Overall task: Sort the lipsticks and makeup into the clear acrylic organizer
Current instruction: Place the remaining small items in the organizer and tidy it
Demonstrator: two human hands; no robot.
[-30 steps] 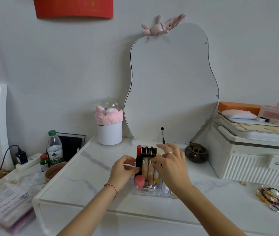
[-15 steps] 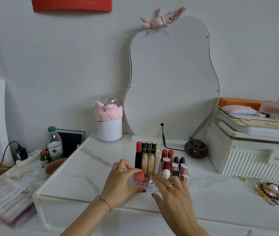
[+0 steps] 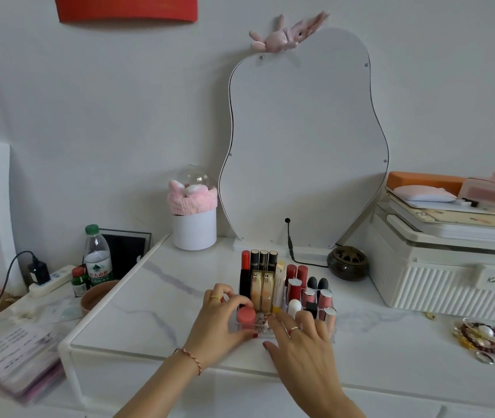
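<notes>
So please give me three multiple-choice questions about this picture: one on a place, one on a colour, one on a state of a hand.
1. Where does the dark round incense burner stand?
A. left of the water bottle
B. between the mirror's foot and the white ribbed box
C. inside the organizer

2. What colour is the cap of the water bottle?
A. green
B. blue
C. black

3. What is the left hand doing?
A. lying flat on the table, away from everything
B. holding the water bottle
C. curled at the left front corner of the clear acrylic organizer

Answers:
1 B, the burner sits right of the mirror, beside the ribbed box.
2 A, the cap on top is green.
3 C, its fingers bend round the organizer's corner near the pink round cap.
</notes>
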